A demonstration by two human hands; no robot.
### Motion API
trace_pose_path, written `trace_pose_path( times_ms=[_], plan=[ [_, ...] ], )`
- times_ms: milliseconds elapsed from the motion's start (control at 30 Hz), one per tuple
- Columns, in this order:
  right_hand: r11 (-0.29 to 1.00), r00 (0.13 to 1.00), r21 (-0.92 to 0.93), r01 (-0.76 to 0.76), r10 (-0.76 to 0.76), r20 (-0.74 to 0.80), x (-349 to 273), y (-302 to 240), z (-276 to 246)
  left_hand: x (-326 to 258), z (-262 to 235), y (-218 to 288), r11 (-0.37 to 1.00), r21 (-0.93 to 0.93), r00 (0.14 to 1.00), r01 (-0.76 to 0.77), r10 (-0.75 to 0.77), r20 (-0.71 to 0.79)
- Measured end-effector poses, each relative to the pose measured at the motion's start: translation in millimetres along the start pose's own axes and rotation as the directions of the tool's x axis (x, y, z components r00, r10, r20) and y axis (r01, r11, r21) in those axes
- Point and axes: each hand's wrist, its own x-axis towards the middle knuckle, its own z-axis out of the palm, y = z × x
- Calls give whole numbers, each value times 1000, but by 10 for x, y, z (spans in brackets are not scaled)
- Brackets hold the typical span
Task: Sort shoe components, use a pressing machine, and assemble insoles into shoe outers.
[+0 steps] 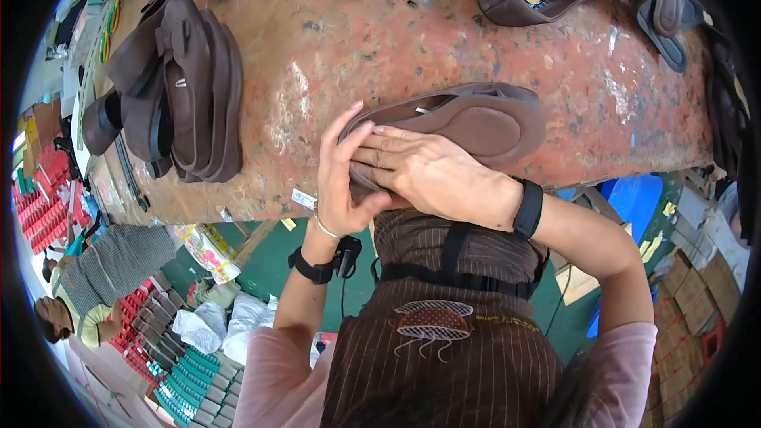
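A dark brown flat shoe lies near the front edge of the worktable, its rounded heel end to the right and a padded oval inside it. My left hand cups the shoe's left end, thumb on the near side and fingers on the far side. Across that same end lies my right hand, its fingers close together and pressed on the shoe next to my left fingers. Both hands hide most of that end. A small pale tag shows inside the shoe.
The worn reddish worktable carries a stack of brown shoes at the left. Another brown shoe with a yellow insert stands at the far right, beside loose insoles. A person is at the lower left, near racks of shoe forms.
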Motion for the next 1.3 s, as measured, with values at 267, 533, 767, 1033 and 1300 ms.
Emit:
trace_pose_path(
  times_ms=[267,533,767,1033,1300],
  plan=[
    [873,976,-435,-218,198,-91,-307,-213,-138,-13,130,39,998,3,989,66,-65,-132],
    [676,779,-470,-568,256,-573,-381,-184,-591,-33,458,743,955,255,986,153,-166,30],
    [813,674,239,-532,577,-461,-432,-305,-1104,189,722,1238,906,422,907,18,-192,376],
    [798,798,-196,-570,482,-362,-907,-501,-408,92,855,1150,850,514,859,-118,-173,482],
    [671,778,-430,-604,382,-499,-773,-209,-324,161,811,1142,849,520,872,-92,-183,454]
  ],
)
